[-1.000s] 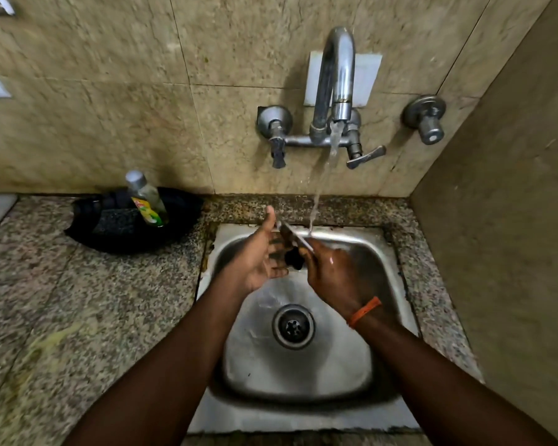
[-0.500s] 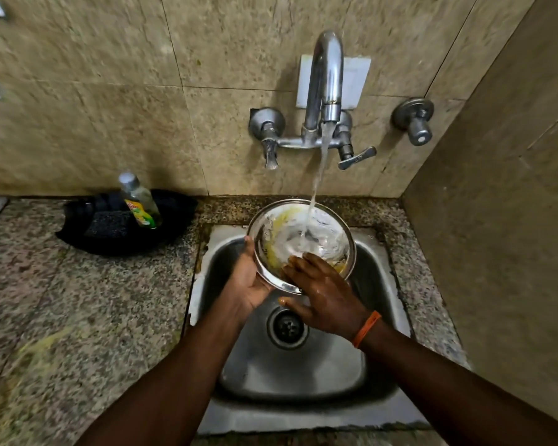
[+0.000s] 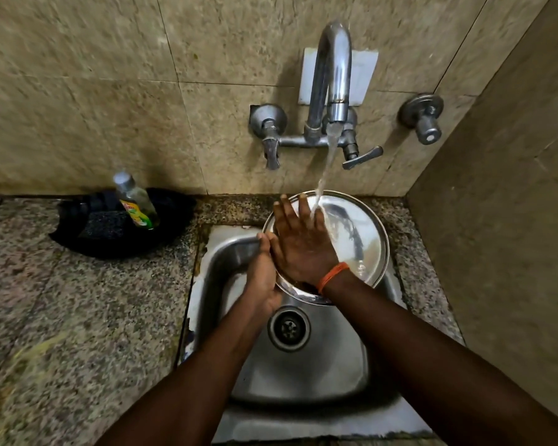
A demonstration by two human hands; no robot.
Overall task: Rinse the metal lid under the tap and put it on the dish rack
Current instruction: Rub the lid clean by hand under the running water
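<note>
Since a moment ago the right hand (image 3: 303, 244) has slid up from the near rim onto the metal lid (image 3: 361, 239); it lies flat, fingers straight. The left hand (image 3: 264, 272) grips the lid's left rim. The lid is held over the far edge of the sink (image 3: 303, 381), and water from the tap (image 3: 334, 75) falls on it by the right fingers. A bottle (image 3: 136, 204) stands at the back edge of the table (image 3: 78, 300)

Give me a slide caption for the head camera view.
Left hand grips metal lid under running tap; right hand flat on it.
</note>
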